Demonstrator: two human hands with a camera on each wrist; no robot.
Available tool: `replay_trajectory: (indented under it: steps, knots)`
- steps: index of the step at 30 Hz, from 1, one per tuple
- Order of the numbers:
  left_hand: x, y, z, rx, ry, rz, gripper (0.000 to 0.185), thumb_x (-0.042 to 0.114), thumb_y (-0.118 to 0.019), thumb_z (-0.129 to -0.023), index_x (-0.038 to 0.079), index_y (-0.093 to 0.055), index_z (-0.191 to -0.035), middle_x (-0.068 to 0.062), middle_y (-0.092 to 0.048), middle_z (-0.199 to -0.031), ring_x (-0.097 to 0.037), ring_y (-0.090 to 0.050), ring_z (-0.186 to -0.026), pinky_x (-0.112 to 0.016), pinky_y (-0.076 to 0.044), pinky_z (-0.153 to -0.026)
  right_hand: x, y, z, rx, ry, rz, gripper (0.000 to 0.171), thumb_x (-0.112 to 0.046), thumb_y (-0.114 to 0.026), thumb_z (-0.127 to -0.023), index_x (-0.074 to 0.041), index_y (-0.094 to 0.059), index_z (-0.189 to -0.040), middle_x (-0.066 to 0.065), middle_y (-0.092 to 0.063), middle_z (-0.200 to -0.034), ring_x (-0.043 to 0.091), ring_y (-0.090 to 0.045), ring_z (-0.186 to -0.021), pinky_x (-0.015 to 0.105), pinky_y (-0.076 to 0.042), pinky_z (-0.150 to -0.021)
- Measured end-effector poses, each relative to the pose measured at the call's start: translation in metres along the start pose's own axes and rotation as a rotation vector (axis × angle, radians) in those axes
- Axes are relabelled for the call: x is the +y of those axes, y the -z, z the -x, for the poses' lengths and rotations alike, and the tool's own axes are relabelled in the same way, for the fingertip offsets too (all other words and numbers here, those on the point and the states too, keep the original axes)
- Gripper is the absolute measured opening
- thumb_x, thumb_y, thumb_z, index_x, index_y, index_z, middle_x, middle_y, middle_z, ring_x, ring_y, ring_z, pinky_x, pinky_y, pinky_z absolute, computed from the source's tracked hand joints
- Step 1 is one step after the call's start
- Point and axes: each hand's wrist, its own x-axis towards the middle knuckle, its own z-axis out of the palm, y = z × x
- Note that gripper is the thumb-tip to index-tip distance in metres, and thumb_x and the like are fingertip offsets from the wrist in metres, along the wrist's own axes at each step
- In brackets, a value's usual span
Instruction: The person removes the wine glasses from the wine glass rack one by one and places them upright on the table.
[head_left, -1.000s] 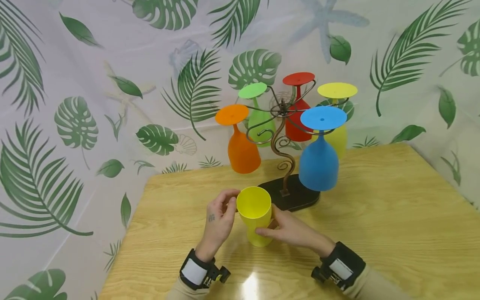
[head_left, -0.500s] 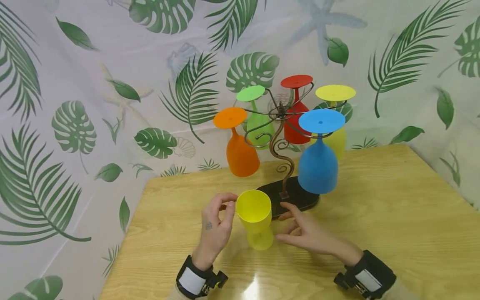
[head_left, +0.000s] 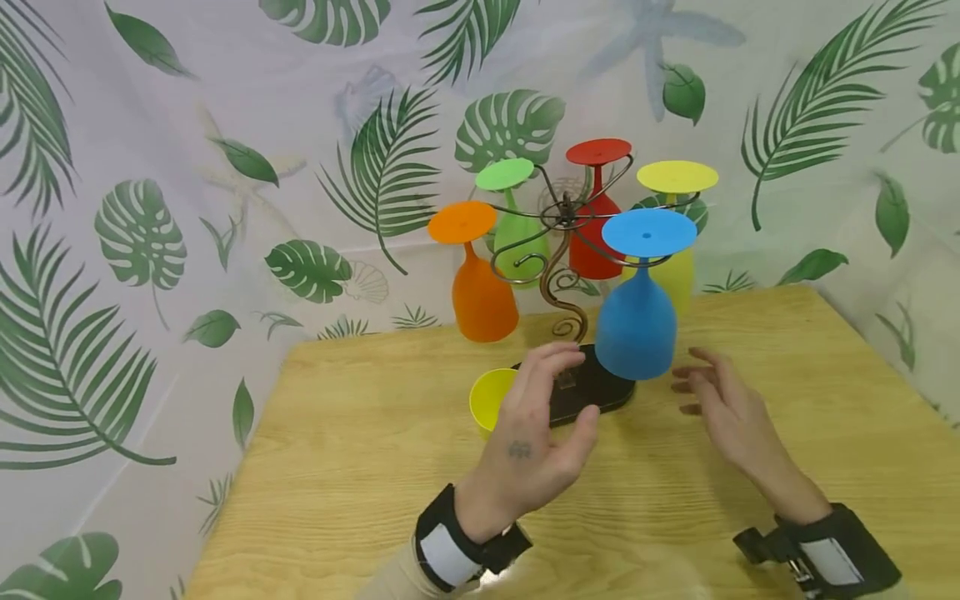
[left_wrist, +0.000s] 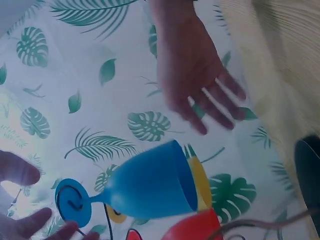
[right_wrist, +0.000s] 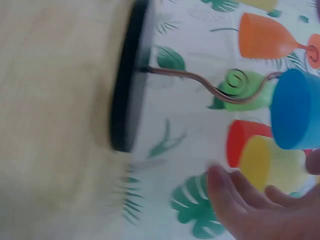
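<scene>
A blue goblet [head_left: 637, 329] hangs upside down by its foot from a metal goblet rack [head_left: 555, 292]. My right hand [head_left: 731, 408] is in the air just right of its bowl, fingers spread and apart from it. To the left of the blue bowl is my left hand [head_left: 528, 446], thumb and fingers parted and holding nothing. Behind that hand a yellow goblet [head_left: 489, 400] stands upright on the table, mostly hidden in the head view. The left wrist view shows the blue goblet [left_wrist: 150, 185] between my left fingertips [left_wrist: 37, 222] and my right hand [left_wrist: 190, 70].
Orange [head_left: 483, 296], green [head_left: 519, 242], red [head_left: 597, 233] and another yellow goblet [head_left: 681, 279] also hang inverted from the rack arms. The rack's black base [head_left: 592, 396] rests on the wooden table [head_left: 360, 458]. A leaf-patterned cloth [head_left: 247, 275] stands behind.
My right hand has let go of the upright yellow goblet and moved right, past the blue one. My left hand has left the yellow goblet's side and shifted right, in front of it.
</scene>
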Motion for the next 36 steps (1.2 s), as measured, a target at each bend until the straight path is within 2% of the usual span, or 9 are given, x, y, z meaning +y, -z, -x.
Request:
replay_trajectory:
  steps: [2,5,7,12,15,18,26,33,36]
  knots:
    - [0.002,-0.009,-0.008,-0.054,0.097,-0.007,0.056,0.012,-0.068,-0.091,-0.004,-0.044,-0.140,-0.018,-0.043,-0.149,-0.028,-0.045,-0.140,-0.040,-0.045,-0.113,-0.008,0.004,-0.006,0.086,0.066,-0.023,0.045,-0.011,-0.039,-0.110,0.006,-0.034,-0.151,0.033,-0.057,-0.133,-0.017,-0.052,-0.109,0.007,-0.050,-0.082]
    - [0.003,-0.023,-0.017,-0.116,0.223,-0.007,0.069,0.019,-0.068,-0.093,-0.002,-0.035,-0.150,-0.019,-0.030,-0.160,-0.032,-0.038,-0.147,-0.048,-0.043,-0.114,-0.023,0.003,-0.017,0.147,0.171,-0.070,0.051,-0.002,-0.052,-0.104,0.004,-0.036,-0.151,0.029,-0.053,-0.141,-0.012,-0.048,-0.122,0.004,-0.044,-0.091]
    - [0.002,-0.031,-0.021,-0.142,0.287,0.004,0.075,0.022,-0.067,-0.094,0.001,-0.030,-0.155,-0.021,-0.024,-0.164,-0.034,-0.038,-0.148,-0.051,-0.044,-0.112,-0.032,-0.001,-0.024,0.164,0.200,-0.096,0.060,0.003,-0.061,-0.098,0.002,-0.036,-0.153,0.026,-0.053,-0.143,-0.007,-0.049,-0.127,0.005,-0.044,-0.095]
    - [-0.006,-0.046,-0.031,-0.168,0.355,0.051,0.080,0.026,-0.062,-0.096,0.005,-0.021,-0.162,-0.021,-0.018,-0.168,-0.035,-0.034,-0.150,-0.052,-0.040,-0.114,-0.041,-0.011,-0.033,0.196,0.154,-0.091,0.082,0.000,-0.074,-0.089,-0.008,-0.030,-0.158,0.021,-0.050,-0.149,0.026,-0.054,-0.136,0.012,-0.046,-0.098]
    - [-0.008,-0.051,-0.033,-0.172,0.360,0.073,0.079,0.026,-0.060,-0.097,0.006,-0.021,-0.163,-0.017,-0.019,-0.169,-0.032,-0.033,-0.151,-0.049,-0.038,-0.116,-0.039,-0.014,-0.033,0.215,0.149,-0.077,0.083,-0.001,-0.076,-0.088,-0.010,-0.032,-0.158,0.022,-0.048,-0.151,0.047,-0.052,-0.133,0.010,-0.046,-0.095]
    - [-0.009,-0.053,-0.034,-0.160,0.349,0.085,0.077,0.025,-0.059,-0.096,0.007,-0.023,-0.162,-0.015,-0.022,-0.168,-0.030,-0.036,-0.150,-0.047,-0.040,-0.115,-0.038,-0.013,-0.031,0.239,0.181,-0.060,0.080,0.000,-0.076,-0.087,-0.009,-0.037,-0.156,0.024,-0.050,-0.150,0.052,-0.053,-0.130,0.006,-0.043,-0.091]
    - [-0.008,-0.055,-0.032,-0.147,0.311,0.096,0.077,0.022,-0.060,-0.096,0.012,-0.024,-0.163,-0.015,-0.027,-0.167,-0.030,-0.041,-0.147,-0.050,-0.042,-0.114,-0.043,-0.008,-0.026,0.262,0.208,-0.085,0.076,0.005,-0.076,-0.085,-0.006,-0.044,-0.152,0.023,-0.055,-0.144,0.049,-0.056,-0.127,0.010,-0.042,-0.100]
    - [-0.002,-0.053,-0.028,-0.127,0.255,0.038,0.074,0.019,-0.061,-0.096,0.008,-0.027,-0.162,-0.018,-0.031,-0.165,-0.030,-0.046,-0.143,-0.046,-0.047,-0.109,-0.048,-0.007,-0.018,0.263,0.212,-0.084,0.078,0.005,-0.077,-0.083,-0.006,-0.043,-0.152,0.023,-0.054,-0.144,0.047,-0.057,-0.127,0.008,-0.042,-0.098]
    - [0.000,-0.049,-0.025,-0.107,0.241,0.051,0.071,0.017,-0.062,-0.096,0.006,-0.031,-0.159,-0.018,-0.036,-0.162,-0.030,-0.047,-0.143,-0.044,-0.047,-0.108,-0.049,-0.008,-0.016,0.260,0.241,-0.085,0.079,0.009,-0.078,-0.080,-0.005,-0.045,-0.151,0.022,-0.055,-0.144,0.047,-0.058,-0.125,0.007,-0.042,-0.097]
